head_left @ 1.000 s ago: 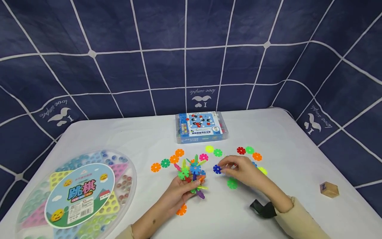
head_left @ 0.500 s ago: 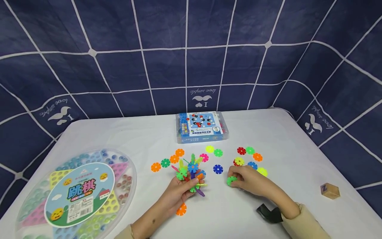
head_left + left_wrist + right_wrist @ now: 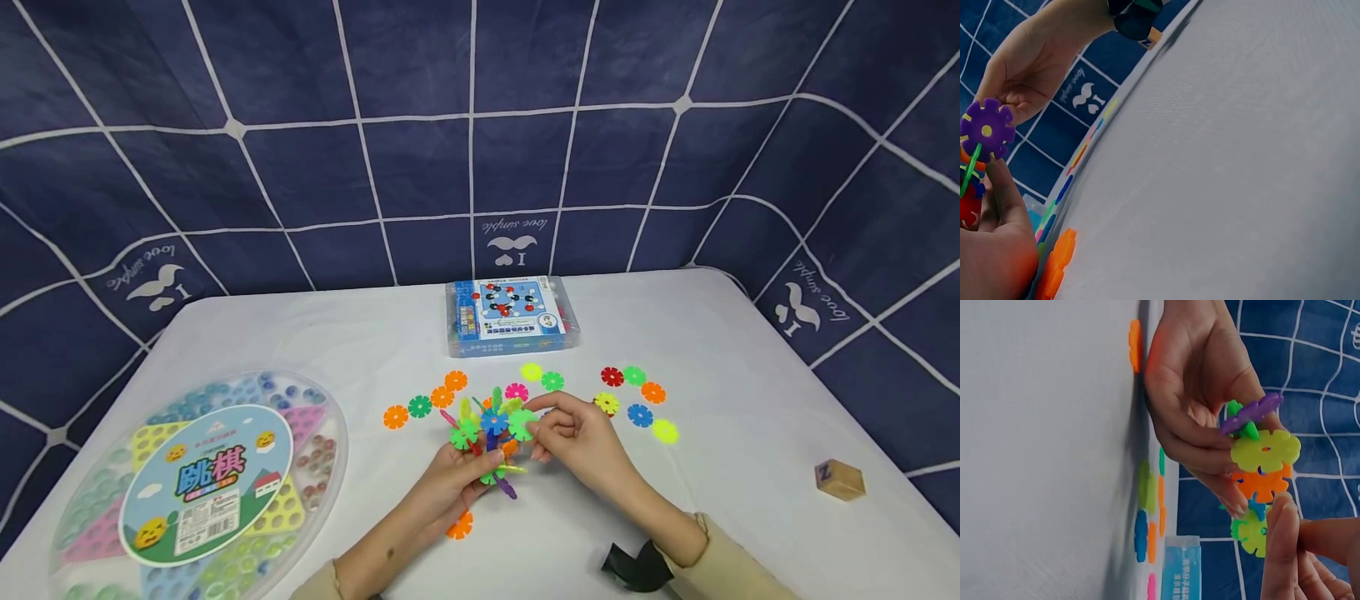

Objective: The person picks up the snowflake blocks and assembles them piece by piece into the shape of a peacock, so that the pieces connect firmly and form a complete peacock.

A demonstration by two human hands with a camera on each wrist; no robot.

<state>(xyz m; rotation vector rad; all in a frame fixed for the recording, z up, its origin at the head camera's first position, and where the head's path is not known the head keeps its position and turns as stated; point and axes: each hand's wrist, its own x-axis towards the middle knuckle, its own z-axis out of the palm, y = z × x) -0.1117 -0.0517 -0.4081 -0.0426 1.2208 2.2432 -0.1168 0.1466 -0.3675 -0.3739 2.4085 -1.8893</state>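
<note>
My left hand [image 3: 448, 485] grips a spiky cluster of interlocked plastic snowflake discs [image 3: 494, 422] in several colours, held up over the white table. In the left wrist view a purple disc [image 3: 997, 128] juts out from it; in the right wrist view a yellow disc [image 3: 1272, 450] and an orange disc [image 3: 1266, 482] show. Between thumb and forefinger my right hand [image 3: 588, 437] pinches a light green snowflake disc [image 3: 520, 425], which overlaps the right side of the cluster in the head view. An orange disc [image 3: 461, 525] lies below my left hand.
Loose snowflake discs lie behind my hands, among them a dark green one [image 3: 420, 407] and a red one [image 3: 612, 377]. A plastic molecule-model box [image 3: 513, 317] stands at the back. A round Chinese checkers set [image 3: 206, 483] fills the left; a wooden cube [image 3: 840, 480] sits right.
My right hand left the dark blue disc on the table, took the light green disc from it and carried that disc left to the cluster. The left hand stayed nearly still.
</note>
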